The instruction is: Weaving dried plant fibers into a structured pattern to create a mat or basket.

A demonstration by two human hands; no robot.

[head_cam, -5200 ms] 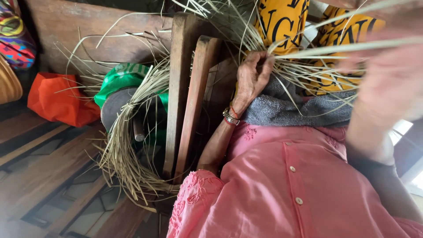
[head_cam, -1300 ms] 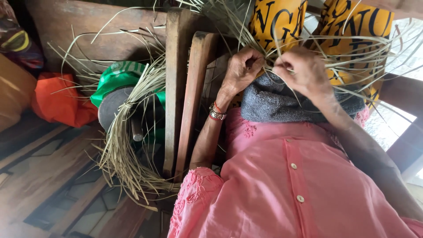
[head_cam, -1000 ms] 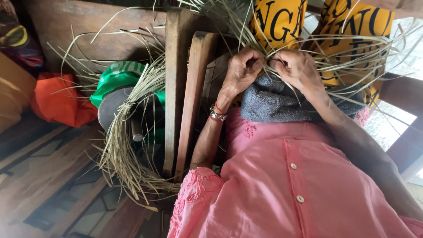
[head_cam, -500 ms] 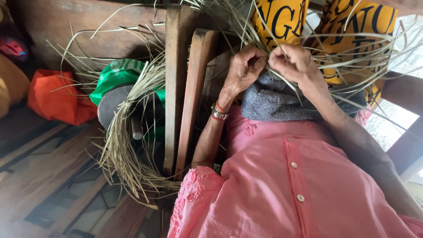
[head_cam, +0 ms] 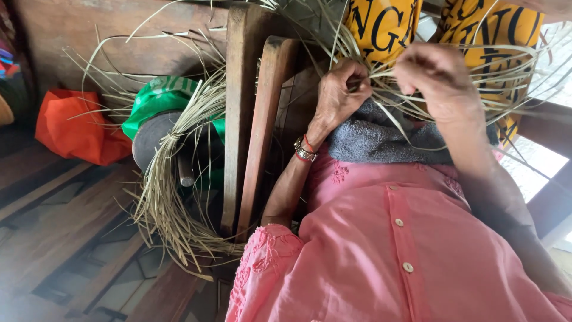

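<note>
While left hand (head_cam: 341,89) pinches straw strips (head_cam: 411,71), right hand (head_cam: 438,77) grips alongside.

Home weaving workspace: coiled bundle of dried straw strips (head_cam: 164,209) lower left, worn wooden plank floor (head_cam: 53,238), rough timber posts (head_cam: 241,119) centre.

Your right hand (head_cam: 438,77) is motion-blurred; its fingertips hide among the straw (head_cam: 417,101). Orange bag (head_cam: 74,128) soft-focused.
</note>
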